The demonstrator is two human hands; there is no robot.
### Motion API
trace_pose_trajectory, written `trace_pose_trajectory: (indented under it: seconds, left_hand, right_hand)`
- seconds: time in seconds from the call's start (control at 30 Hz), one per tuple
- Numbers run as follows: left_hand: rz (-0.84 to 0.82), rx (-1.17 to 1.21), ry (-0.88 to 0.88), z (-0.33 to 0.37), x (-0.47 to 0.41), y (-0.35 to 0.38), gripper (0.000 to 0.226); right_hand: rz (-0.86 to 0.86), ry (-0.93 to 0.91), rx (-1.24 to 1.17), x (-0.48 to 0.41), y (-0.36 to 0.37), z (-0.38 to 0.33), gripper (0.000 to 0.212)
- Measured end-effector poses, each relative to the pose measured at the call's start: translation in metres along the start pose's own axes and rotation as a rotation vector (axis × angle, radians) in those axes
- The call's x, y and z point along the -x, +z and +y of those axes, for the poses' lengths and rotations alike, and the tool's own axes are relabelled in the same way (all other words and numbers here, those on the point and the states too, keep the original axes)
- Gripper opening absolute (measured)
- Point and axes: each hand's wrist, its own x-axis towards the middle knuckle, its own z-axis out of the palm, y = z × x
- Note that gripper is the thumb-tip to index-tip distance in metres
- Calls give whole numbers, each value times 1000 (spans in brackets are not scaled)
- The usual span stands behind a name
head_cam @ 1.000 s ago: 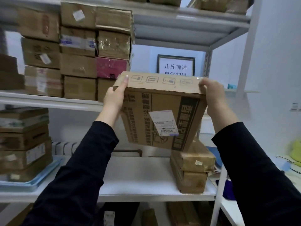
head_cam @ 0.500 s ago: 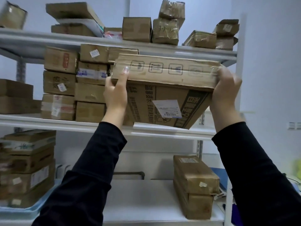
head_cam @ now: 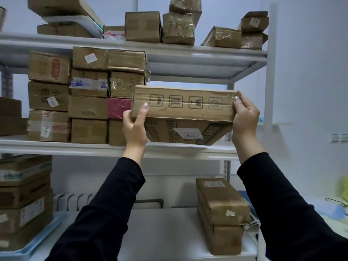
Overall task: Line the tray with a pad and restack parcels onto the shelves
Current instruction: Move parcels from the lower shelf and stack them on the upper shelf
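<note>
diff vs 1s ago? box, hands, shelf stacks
The box went up from the lower shelf level to the middle shelf, its far edge now over the gap right of the stack. Left hand and right hand kept the same end grips. Stacks unchanged.

Two hands (head_cam: 134,127), one held parcel (head_cam: 183,104), three shelves (head_cam: 188,49), one tray (head_cam: 28,249).

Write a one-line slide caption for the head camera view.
Both hands, left and right, hold a flat cardboard parcel at the middle shelf.
</note>
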Motion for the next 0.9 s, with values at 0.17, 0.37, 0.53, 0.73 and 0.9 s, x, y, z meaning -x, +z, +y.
trace_pose_trajectory:
  seconds: [0.17, 0.37, 0.53, 0.73, 0.9]
  left_hand:
    - [-5, -41, -22, -44, 0, 14, 88]
    - [57, -160, -85, -88, -17, 26, 77]
    - [109, -314, -99, -118, -31, 30, 70]
    - [155, -407, -67, -151, -47, 24, 64]
    - [193, -435, -62, -173, -45, 22, 53]
  right_hand:
    - [-24, 76, 92, -16, -10, 48, 45]
    - [-176, 165, 179, -36, -11, 100, 48]
    - [-309, 219, 221, -45, -6, 139, 68]
    - [-273, 253, 335, -44, 3, 177, 69]
    - [-277, 279, 437, -34, 5, 199, 70]
